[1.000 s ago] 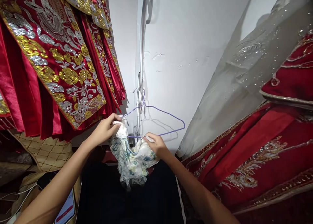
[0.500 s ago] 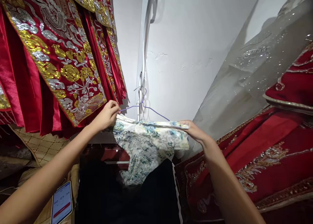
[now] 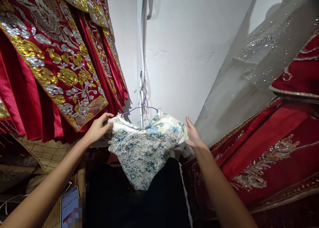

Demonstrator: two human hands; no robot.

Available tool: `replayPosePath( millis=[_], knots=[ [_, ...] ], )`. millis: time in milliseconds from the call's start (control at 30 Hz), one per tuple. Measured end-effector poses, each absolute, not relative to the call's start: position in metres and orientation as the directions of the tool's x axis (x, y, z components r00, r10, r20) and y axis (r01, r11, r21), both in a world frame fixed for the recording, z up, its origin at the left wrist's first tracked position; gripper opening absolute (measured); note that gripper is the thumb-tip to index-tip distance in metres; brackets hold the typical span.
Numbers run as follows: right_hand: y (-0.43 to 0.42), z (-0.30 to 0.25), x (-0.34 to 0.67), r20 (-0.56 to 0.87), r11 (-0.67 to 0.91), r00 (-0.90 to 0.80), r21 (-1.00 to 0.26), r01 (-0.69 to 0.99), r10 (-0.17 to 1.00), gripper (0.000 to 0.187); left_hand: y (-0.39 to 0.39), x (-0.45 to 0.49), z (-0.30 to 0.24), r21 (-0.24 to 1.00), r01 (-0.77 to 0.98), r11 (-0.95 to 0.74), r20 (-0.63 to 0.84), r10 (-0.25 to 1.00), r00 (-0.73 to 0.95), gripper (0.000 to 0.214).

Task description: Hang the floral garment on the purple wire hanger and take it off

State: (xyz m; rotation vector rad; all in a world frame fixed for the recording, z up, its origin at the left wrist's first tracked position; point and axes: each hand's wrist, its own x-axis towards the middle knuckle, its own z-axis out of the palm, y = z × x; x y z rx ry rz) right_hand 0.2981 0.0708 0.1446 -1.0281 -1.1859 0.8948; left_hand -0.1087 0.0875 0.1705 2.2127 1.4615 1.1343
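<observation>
A short-sleeved floral top (image 3: 147,151), white with blue, green and yellow patterns, hangs spread between my hands with its lower part over a dark-clothed lap. A thin purple wire hanger (image 3: 134,108) passes into its neckline, and both ends are hidden under the shoulders. My left hand (image 3: 98,127) pinches the top's left shoulder edge between thumb and fingers. At the opposite sleeve, my right hand (image 3: 193,134) grips the edge, its thumb raised and its other fingers mostly hidden. The hanger's hook sits by a white metal stand (image 3: 143,55).
Red garments with gold and silver sequins (image 3: 67,76) hang at the left. On the right are a sheer sparkling white garment (image 3: 239,71) and a beaded red one (image 3: 264,138). A phone showing a timer (image 3: 70,204) lies low at left, near a pale wall (image 3: 184,32).
The hanger's right arm, bare above the fabric before, now goes into the neckline. The top's front has opened out flat, and my left hand has shifted left and down to the shoulder edge.
</observation>
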Motion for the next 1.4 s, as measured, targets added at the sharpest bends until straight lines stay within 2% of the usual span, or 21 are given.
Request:
replayPosePath(
  millis=[67,167,267,367,467,533,567,633,700,733,767,833,900,1000,1033,1133,1200,1233,1300,1333,1400],
  knots=[
    [0.064,0.153,0.307,0.249,0.256,0.146,-0.966,-0.028,0.957,0.038,0.091,-0.106,0.172,0.576,0.666,-0.474,0.494,0.851,0.179,0.035],
    [0.06,0.165,0.305,0.225,0.242,0.168,-0.966,-0.092,0.96,0.038,0.092,-0.082,0.187,0.519,0.653,-0.551,0.647,0.753,0.121,0.032],
    [0.051,0.173,0.294,0.253,0.322,0.296,-0.923,-0.212,0.921,0.042,0.081,-0.056,0.206,0.44,0.643,-0.627,0.784,0.617,0.065,0.03],
    [0.017,0.168,0.277,0.313,0.402,0.341,-0.886,-0.231,0.886,0.051,0.063,-0.04,0.219,0.563,0.489,-0.666,0.724,0.683,0.098,0.029],
    [-0.037,0.154,0.25,0.361,0.381,0.136,-0.906,-0.186,0.923,0.055,0.043,-0.027,0.222,0.803,0.197,-0.562,0.51,0.82,0.26,0.04],
    [-0.069,0.144,0.229,0.384,0.367,-0.11,-0.918,-0.15,0.917,0.055,0.027,-0.019,0.22,0.9,0.1,-0.423,0.355,0.848,0.394,0.044],
    [-0.078,0.141,0.22,0.389,0.366,-0.259,-0.921,-0.133,0.884,0.051,0.018,-0.016,0.218,0.926,0.102,-0.364,0.278,0.839,0.468,0.044],
    [-0.082,0.138,0.209,0.395,0.454,-0.579,-0.89,-0.048,0.713,0.041,-0.002,-0.013,0.213,0.948,0.15,-0.282,0.141,0.791,0.595,0.036],
    [-0.066,0.138,0.211,0.432,0.618,-0.665,-0.784,0.057,0.609,0.025,-0.022,-0.017,0.208,0.951,0.205,-0.233,0.043,0.754,0.655,0.025],
    [-0.052,0.139,0.216,0.488,0.678,-0.593,-0.722,0.139,0.641,0.021,-0.029,-0.022,0.207,0.947,0.233,-0.219,0.011,0.75,0.662,0.024],
    [-0.036,0.141,0.224,0.567,0.694,-0.432,-0.68,0.235,0.702,0.02,-0.035,-0.029,0.208,0.94,0.265,-0.215,-0.012,0.755,0.656,0.024],
    [-0.006,0.144,0.241,0.626,0.612,-0.114,-0.681,0.403,0.772,0.031,-0.038,-0.047,0.213,0.913,0.342,-0.224,-0.047,0.773,0.633,0.023],
    [0.016,0.148,0.255,0.534,0.527,-0.111,-0.742,0.413,0.838,0.034,-0.03,-0.066,0.222,0.888,0.393,-0.237,-0.045,0.808,0.588,0.018],
    [0.029,0.151,0.262,0.259,0.386,-0.403,-0.881,0.274,0.878,0.041,-0.004,-0.084,0.238,0.85,0.441,-0.288,0.047,0.876,0.48,0.015],
    [0.031,0.153,0.261,0.215,0.338,-0.438,-0.914,0.224,0.873,0.046,0.006,-0.087,0.242,0.821,0.462,-0.336,0.114,0.889,0.444,0.014],
    [0.041,0.161,0.252,0.278,0.296,-0.24,-0.954,0.043,0.93,0.042,0.029,-0.085,0.245,0.638,0.523,-0.565,0.501,0.821,0.274,0.019],
    [0.056,0.171,0.248,0.328,0.325,-0.032,-0.943,-0.076,0.944,0.04,0.034,-0.078,0.24,0.426,0.571,-0.702,0.792,0.594,0.139,0.028],
    [0.065,0.177,0.248,0.336,0.339,0.048,-0.932,-0.124,0.941,0.04,0.033,-0.075,0.235,0.306,0.589,-0.748,0.88,0.458,0.123,0.031],
    [0.08,0.186,0.25,0.326,0.351,0.148,-0.914,-0.205,0.934,0.041,0.026,-0.068,0.221,0.097,0.578,-0.81,0.925,0.288,0.247,0.027],
    [0.085,0.188,0.253,0.312,0.349,0.179,-0.905,-0.243,0.933,0.042,0.021,-0.064,0.211,0.046,0.558,-0.828,0.89,0.287,0.353,0.025],
    [0.089,0.185,0.26,0.287,0.347,0.227,-0.888,-0.302,0.931,0.043,0.015,-0.056,0.188,0.094,0.573,-0.814,0.708,0.459,0.536,0.029]
  ],
)
